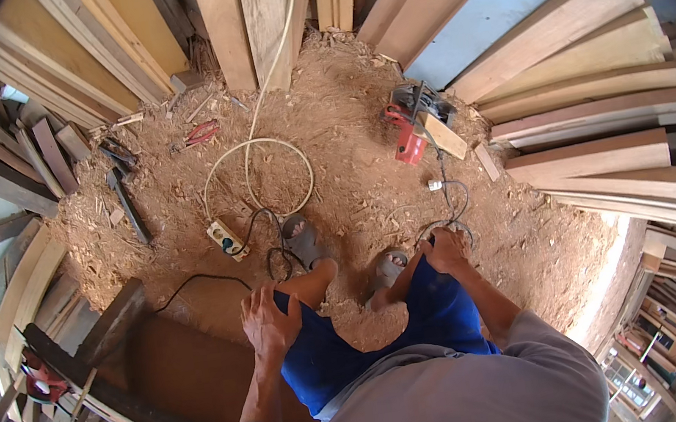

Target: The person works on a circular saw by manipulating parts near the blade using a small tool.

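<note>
My left hand (270, 321) lies over my left knee, beside the hem of my blue shorts (316, 367), fingers spread and nothing held. On my right knee rests my right hand (447, 250), its fingers loosely bent over the cloth and leg, with no object visible in it. Ahead of the left foot lies a pale extension socket (226, 239) with a dark plug in it. Its cream cable (308, 164) loops across the ground. A red and black power tool (409, 137) sits ahead to the right; near it is a white plug (435, 185) on a dark cord.
Wood shavings (343, 116) cover the ground. Left ahead lie a dark hammer-like tool (128, 206) and red-handled pliers (202, 132). Planks (553, 29) lean all around. A dark-rimmed wooden piece (189, 376) stands at my left, with another red tool (45, 382) beyond it.
</note>
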The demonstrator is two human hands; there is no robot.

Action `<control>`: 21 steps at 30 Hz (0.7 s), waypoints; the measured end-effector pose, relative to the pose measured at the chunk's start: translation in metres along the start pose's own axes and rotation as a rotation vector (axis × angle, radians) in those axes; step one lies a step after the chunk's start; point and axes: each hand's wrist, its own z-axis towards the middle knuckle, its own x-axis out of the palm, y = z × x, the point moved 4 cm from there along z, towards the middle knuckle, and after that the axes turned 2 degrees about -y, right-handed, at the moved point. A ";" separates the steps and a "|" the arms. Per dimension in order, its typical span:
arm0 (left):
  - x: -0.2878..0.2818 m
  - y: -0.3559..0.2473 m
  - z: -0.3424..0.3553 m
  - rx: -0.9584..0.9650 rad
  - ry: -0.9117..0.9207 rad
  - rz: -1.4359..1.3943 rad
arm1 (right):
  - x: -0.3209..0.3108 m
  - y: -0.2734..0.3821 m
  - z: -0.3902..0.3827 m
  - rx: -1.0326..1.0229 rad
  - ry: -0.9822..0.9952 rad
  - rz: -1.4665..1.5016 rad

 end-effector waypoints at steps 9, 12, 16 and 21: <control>0.011 -0.002 -0.001 -0.085 -0.236 -0.102 | 0.003 0.059 0.099 -0.550 -0.386 -0.053; 0.021 0.006 -0.018 -0.036 -0.445 -0.157 | -0.018 0.155 0.176 -0.991 -0.760 -0.264; 0.003 0.004 -0.041 -0.096 -0.682 -0.253 | -0.064 0.218 0.309 -0.979 -0.503 -0.332; 0.025 0.039 -0.044 -0.360 -0.658 -0.322 | -0.059 0.212 0.373 -0.809 -0.505 -0.492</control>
